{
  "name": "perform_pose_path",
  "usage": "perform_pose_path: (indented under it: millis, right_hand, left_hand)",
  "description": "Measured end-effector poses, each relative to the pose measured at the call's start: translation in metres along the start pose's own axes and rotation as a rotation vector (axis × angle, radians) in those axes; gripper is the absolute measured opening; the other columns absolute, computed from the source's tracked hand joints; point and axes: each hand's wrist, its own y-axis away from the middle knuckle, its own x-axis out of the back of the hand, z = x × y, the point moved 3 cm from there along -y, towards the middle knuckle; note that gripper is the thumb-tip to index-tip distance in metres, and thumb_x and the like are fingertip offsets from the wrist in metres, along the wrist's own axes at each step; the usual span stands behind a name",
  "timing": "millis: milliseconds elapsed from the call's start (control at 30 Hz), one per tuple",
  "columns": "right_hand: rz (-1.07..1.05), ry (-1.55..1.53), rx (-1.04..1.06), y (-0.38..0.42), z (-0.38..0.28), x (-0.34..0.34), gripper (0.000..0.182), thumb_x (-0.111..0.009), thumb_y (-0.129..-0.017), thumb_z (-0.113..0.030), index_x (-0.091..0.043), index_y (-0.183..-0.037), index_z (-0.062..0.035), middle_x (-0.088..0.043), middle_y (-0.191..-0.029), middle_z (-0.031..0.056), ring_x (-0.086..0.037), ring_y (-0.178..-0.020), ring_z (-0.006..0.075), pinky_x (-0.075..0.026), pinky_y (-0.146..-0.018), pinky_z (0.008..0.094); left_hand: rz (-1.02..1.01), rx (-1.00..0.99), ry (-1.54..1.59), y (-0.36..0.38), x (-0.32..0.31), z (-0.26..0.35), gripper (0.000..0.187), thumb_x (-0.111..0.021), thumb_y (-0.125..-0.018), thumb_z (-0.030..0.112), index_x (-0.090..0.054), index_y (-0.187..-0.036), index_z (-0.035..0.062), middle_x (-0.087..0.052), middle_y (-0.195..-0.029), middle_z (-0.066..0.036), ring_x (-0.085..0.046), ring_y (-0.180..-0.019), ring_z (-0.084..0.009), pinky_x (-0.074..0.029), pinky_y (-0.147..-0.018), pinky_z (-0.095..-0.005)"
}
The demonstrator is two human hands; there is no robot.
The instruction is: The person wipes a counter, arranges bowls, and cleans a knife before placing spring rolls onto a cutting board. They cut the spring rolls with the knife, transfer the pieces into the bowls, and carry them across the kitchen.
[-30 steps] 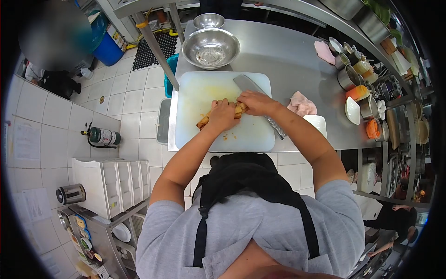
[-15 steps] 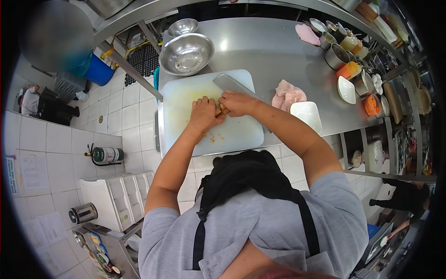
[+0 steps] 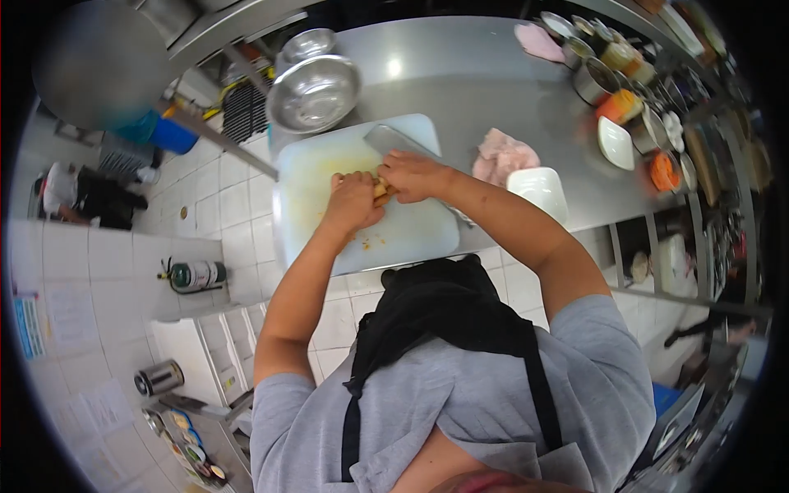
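Note:
A white cutting board [image 3: 312, 164] lies on the steel table. Over its middle, my left hand [image 3: 353, 201] is closed around a yellow-brown piece of food [image 3: 380, 189], whose exact kind does not show. My right hand [image 3: 409, 174] grips the same food from the right, so the two hands nearly meet. Fingers hide most of the piece. A wide-bladed knife [image 3: 393, 140] lies on the board just behind my right hand, its handle end hidden beneath my forearm. Orange-brown crumbs [image 3: 370, 243] are scattered near the board's front edge.
Two steel bowls, a large one [image 3: 308, 111] and a smaller one [image 3: 309, 43], stand behind the board. To the right are a pink cloth [image 3: 497, 156] and a white square dish [image 3: 538, 189]. Sauce containers [image 3: 616, 107] crowd the far right. Another person [image 3: 90, 195] is at far left.
My view has shifted slightly, so the table sits higher and further left. Both hands stay on the food, and the knife remains on the board.

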Motion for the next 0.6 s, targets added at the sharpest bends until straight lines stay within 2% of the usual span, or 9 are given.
perform_pose_path:
  millis: [133,200,233,300,433,500,600]
  right_hand:
    - [0.081,-0.013,-0.072,0.051,0.008,0.027,0.039,-0.079,-0.073,-0.015,-0.062,-0.105,-0.0018,-0.062,-0.112,0.0155,-0.055,-0.118,0.0345,-0.046,-0.102,0.043]
    - [0.102,-0.026,-0.109,0.092,0.02,0.043,0.036,-0.078,-0.073,-0.013,-0.062,-0.103,-0.0018,-0.062,-0.108,0.0151,-0.057,-0.115,0.0345,-0.047,-0.101,0.0431]
    - [0.103,-0.027,-0.119,0.113,0.026,0.046,0.036,-0.078,-0.073,-0.013,-0.062,-0.103,-0.0018,-0.062,-0.108,0.0151,-0.057,-0.115,0.0345,-0.047,-0.101,0.0431]
    - [0.1,-0.035,-0.262,0.162,0.043,0.05,0.035,-0.076,-0.074,-0.011,-0.063,-0.105,-0.0017,-0.062,-0.109,0.0157,-0.058,-0.113,0.0347,-0.048,-0.1,0.0433]
    - [0.077,0.019,-0.401,0.256,0.069,0.055,0.037,-0.075,-0.075,-0.01,-0.063,-0.109,-0.0022,-0.063,-0.111,0.0158,-0.059,-0.112,0.0352,-0.049,-0.099,0.0431]
    - [-0.061,0.056,-0.489,0.289,0.086,0.041,0.039,-0.075,-0.075,-0.009,-0.064,-0.112,-0.0032,-0.063,-0.113,0.0156,-0.059,-0.114,0.0353,-0.049,-0.101,0.0435]
    - [-0.091,0.083,-0.527,0.32,0.095,0.021,0.038,-0.074,-0.076,-0.009,-0.064,-0.112,-0.0037,-0.063,-0.115,0.0147,-0.057,-0.117,0.0348,-0.048,-0.103,0.0432]
  left_hand:
    - [-0.009,-0.044,0.003,-0.019,0.02,0.042,0.047,-0.075,-0.07,0.027,-0.061,-0.104,-0.0012,-0.067,-0.102,-0.02,-0.064,-0.104,-0.0366,-0.037,-0.097,-0.0483]
    - [0.064,-0.187,0.067,-0.038,0.022,0.073,0.047,-0.075,-0.069,0.027,-0.061,-0.104,-0.0014,-0.067,-0.102,-0.02,-0.064,-0.103,-0.0367,-0.037,-0.097,-0.0475]
    - [0.061,-0.195,0.068,-0.05,0.02,0.09,0.047,-0.075,-0.069,0.027,-0.061,-0.104,-0.0014,-0.067,-0.102,-0.02,-0.064,-0.103,-0.0367,-0.037,-0.097,-0.0475]
    - [0.052,-0.296,0.123,-0.078,0.014,0.136,0.047,-0.076,-0.069,0.027,-0.062,-0.104,-0.0015,-0.067,-0.102,-0.02,-0.064,-0.103,-0.0365,-0.038,-0.097,-0.0466]
    - [0.066,-0.42,0.136,-0.122,-0.019,0.223,0.046,-0.076,-0.07,0.03,-0.063,-0.101,-0.0007,-0.067,-0.102,-0.019,-0.065,-0.102,-0.0344,-0.038,-0.098,-0.0456]
    - [0.073,-0.471,0.123,-0.136,-0.042,0.253,0.046,-0.076,-0.07,0.031,-0.064,-0.1,-0.0004,-0.067,-0.101,-0.018,-0.065,-0.102,-0.0332,-0.038,-0.099,-0.0454]
    - [0.039,-0.498,0.015,-0.143,-0.07,0.284,0.046,-0.077,-0.071,0.035,-0.064,-0.099,0.0007,-0.066,-0.101,-0.017,-0.063,-0.104,-0.0323,-0.038,-0.099,-0.0451]
